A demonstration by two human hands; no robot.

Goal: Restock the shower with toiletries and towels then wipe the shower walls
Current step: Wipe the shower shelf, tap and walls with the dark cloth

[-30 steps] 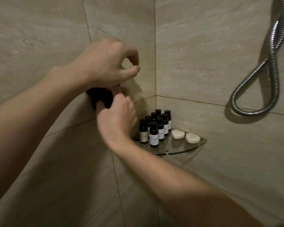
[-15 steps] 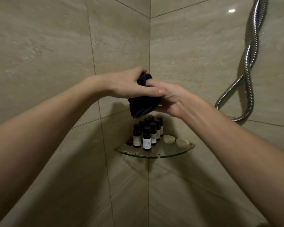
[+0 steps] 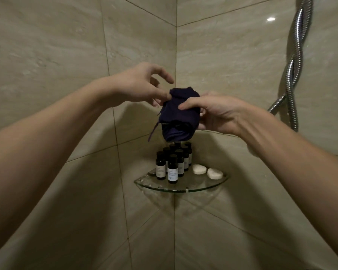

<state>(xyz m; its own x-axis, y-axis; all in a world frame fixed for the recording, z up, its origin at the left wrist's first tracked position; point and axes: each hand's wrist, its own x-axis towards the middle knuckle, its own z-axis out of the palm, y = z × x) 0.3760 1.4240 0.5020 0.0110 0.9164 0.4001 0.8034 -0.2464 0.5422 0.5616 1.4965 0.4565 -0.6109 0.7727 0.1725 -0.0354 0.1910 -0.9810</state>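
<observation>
The right hand [image 3: 217, 112] grasps a bunched dark purple cloth [image 3: 180, 115], thumb across its front and fingers behind it. The left hand [image 3: 144, 84] pinches the cloth's upper corner between the thumb and lower fingers, while its index finger is lifted clear. The cloth hangs in the air directly above the glass corner shelf [image 3: 181, 189], with a loose strand dangling from its left side. On the shelf's left half stands a cluster of small dark bottles [image 3: 172, 168] with pale labels; on its right half lie two white soap bars [image 3: 199, 169]. Beige tiled walls [image 3: 47, 55] meet behind the shelf. Up and right of the shelf, a twisted metal shower hose [image 3: 293, 65] hangs against the wall.
</observation>
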